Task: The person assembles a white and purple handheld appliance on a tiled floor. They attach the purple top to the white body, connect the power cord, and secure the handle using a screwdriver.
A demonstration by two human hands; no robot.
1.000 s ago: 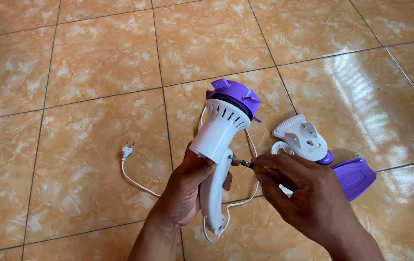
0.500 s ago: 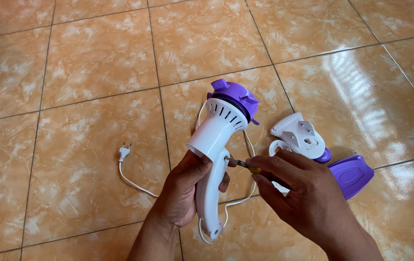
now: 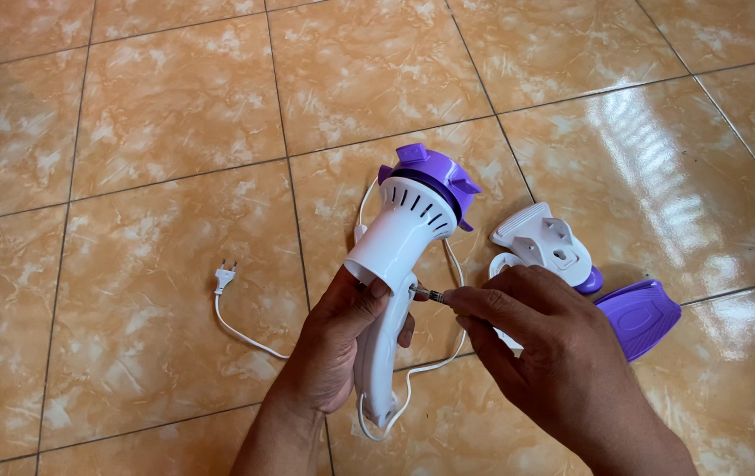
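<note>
Screwdriver (image 3: 430, 294) tip sits at the side of the white appliance (image 3: 395, 264), low centre of frame, pinched in the right hand's (image 3: 545, 353) fingertips. The left hand (image 3: 338, 344) is wrapped around the handle, holding the purple-headed body above the tiled floor (image 3: 130, 132). This looks like work on a screw in the casing; next it needs the tip kept seated and straight. A white housing piece (image 3: 543, 238) and purple cover (image 3: 638, 316) lie right; the plug (image 3: 225, 280) lies left.
</note>
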